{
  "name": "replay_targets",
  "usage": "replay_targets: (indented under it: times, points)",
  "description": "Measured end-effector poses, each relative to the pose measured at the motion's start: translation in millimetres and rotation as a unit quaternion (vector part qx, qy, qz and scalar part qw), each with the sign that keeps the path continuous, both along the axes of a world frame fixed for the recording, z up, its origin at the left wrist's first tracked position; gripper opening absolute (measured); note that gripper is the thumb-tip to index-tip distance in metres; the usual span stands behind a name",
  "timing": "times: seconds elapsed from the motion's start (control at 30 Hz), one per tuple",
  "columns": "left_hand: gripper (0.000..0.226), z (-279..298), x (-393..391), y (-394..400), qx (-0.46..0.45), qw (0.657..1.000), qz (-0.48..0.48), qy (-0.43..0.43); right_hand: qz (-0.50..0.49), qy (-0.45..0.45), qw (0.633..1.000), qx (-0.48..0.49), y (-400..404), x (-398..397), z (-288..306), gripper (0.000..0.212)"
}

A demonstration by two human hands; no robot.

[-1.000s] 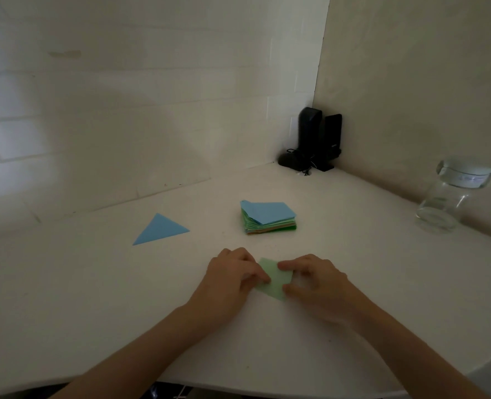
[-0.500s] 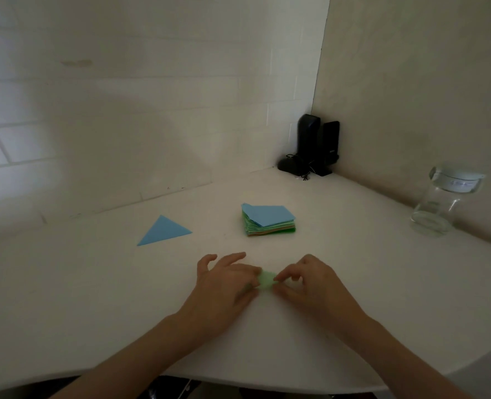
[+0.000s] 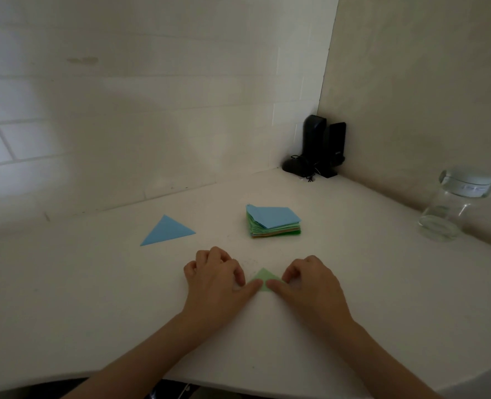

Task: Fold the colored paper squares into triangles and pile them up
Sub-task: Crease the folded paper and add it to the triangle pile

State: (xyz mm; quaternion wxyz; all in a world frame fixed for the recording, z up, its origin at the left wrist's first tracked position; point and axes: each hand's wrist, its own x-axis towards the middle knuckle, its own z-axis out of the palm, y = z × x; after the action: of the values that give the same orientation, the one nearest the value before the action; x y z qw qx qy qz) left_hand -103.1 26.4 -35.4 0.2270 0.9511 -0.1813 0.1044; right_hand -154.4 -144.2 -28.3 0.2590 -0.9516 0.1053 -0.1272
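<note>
A light green paper (image 3: 264, 278) folded into a triangle lies flat on the white table (image 3: 94, 298) between my hands, apex pointing away from me. My left hand (image 3: 214, 280) presses a straight digit onto its left near edge, the other fingers bent over the left corner. My right hand (image 3: 313, 286) presses the right near edge the same way. The two pressing tips almost meet at the fold. A folded blue triangle (image 3: 166, 231) lies alone to the left. The stack of colored paper squares (image 3: 273, 221), blue sheet on top, sits behind my hands.
A glass jar (image 3: 451, 210) with a clear lid stands at the right by the wall. Black speakers and a cable (image 3: 319, 148) fill the far corner. The table's curved front edge runs close under my forearms.
The green sheet went from being held half lifted to lying flat as a small triangle. Both hands moved apart slightly and now press along its near edge.
</note>
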Motion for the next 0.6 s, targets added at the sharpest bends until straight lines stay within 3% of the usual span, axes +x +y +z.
replay_targets:
  times: [0.3, 0.43, 0.6]
  points:
    - [0.013, 4.0, 2.5, 15.2, -0.037, 0.997, -0.063, 0.024, 0.053, 0.031, 0.997, 0.049, -18.0, -3.3, 7.9, 0.021]
    - [0.016, 2.6, -1.3, 8.8, -0.059, 0.991, -0.122, -0.008, 0.038, 0.067, 0.997, 0.030, -8.1, 1.0, 9.9, 0.027]
    - [0.033, -1.9, -2.0, 6.3, -0.062, 0.991, -0.116, -0.001, 0.050, 0.076, 0.994, 0.066, -4.6, -0.6, 15.3, 0.023]
